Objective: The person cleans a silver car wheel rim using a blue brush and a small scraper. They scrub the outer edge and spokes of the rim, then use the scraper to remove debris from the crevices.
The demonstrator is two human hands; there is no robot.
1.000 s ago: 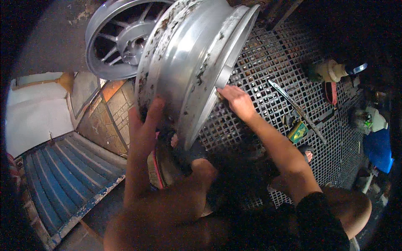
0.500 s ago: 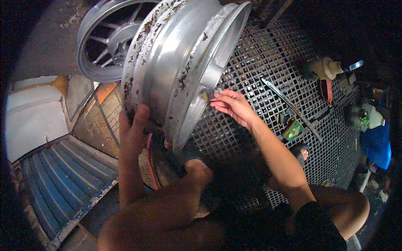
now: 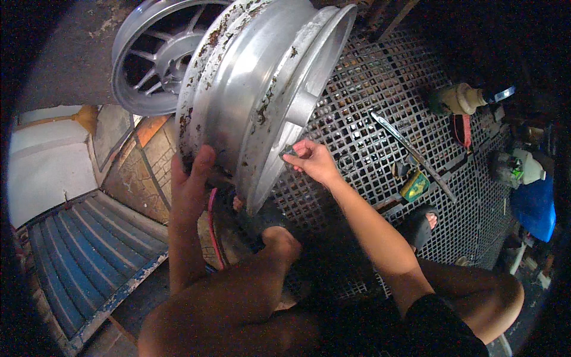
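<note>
A silver metal wheel rim (image 3: 244, 77) stands tilted in front of me, with dark flaked patches along its edges. My left hand (image 3: 194, 178) grips its lower left edge, thumb up and some fingers hidden behind it. Between the thumb and fingers of my right hand (image 3: 313, 162) is a small dark grey piece (image 3: 289, 152), perhaps folded sandpaper. That piece touches or nearly touches the inner right side of the rim, below a spoke.
Behind on the left leans a second spoked wheel rim (image 3: 143, 65). A long metal bar (image 3: 413, 154) and a green-and-yellow sponge (image 3: 415, 187) lie on the grid floor (image 3: 363, 77). Further right are a beige power tool (image 3: 458, 98) and a blue object (image 3: 534, 205). A ribbed blue panel (image 3: 89, 262) lies left.
My right hand has moved down and left along the inner side of the rim with the small grey piece. The rim has shifted very slightly; my left hand keeps its hold.
</note>
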